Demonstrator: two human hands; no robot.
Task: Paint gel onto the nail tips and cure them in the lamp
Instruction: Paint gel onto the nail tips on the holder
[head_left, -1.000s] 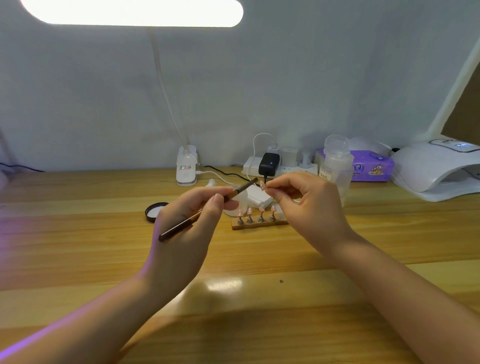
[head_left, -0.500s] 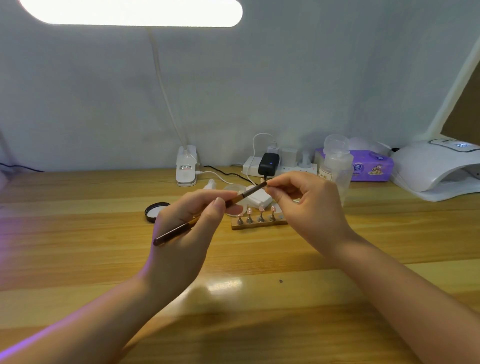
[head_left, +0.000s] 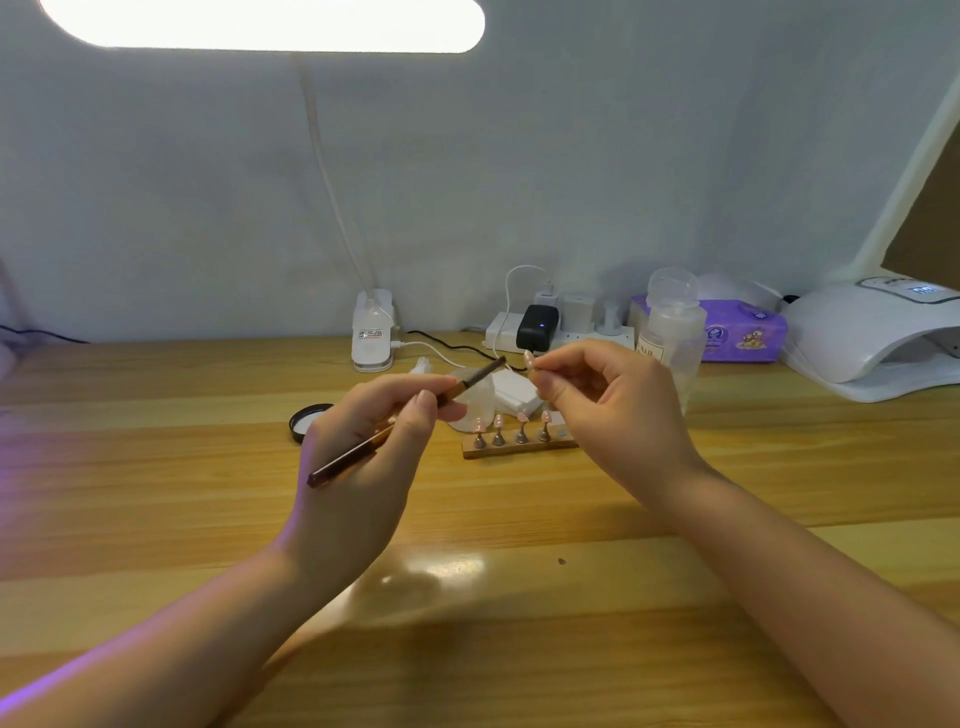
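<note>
My left hand (head_left: 363, 457) grips a thin brown gel brush (head_left: 343, 461), its bristle end pointing up and right. My right hand (head_left: 613, 410) pinches a small pink nail tip (head_left: 529, 358) on its holder between thumb and forefinger. A short gap separates the brush end from the nail tip. Behind my hands a wooden stand (head_left: 519, 448) carries several more pink nail tips on metal pegs. A small clear gel jar (head_left: 475, 402) stands behind the brush, partly hidden by my left hand. The white curing lamp (head_left: 872, 332) sits at the far right of the wooden desk.
A black jar lid (head_left: 306, 420) lies left of the stand. Along the wall are a clip-on desk lamp base (head_left: 372, 338), a power strip with plugs (head_left: 550, 325), a clear pump bottle (head_left: 672, 332) and a purple wipes pack (head_left: 737, 332). White pads (head_left: 511, 392) lie behind the stand.
The brush end has drawn back left from the nail tip it was touching half a second ago. My right hand has lifted slightly with the nail tip.
</note>
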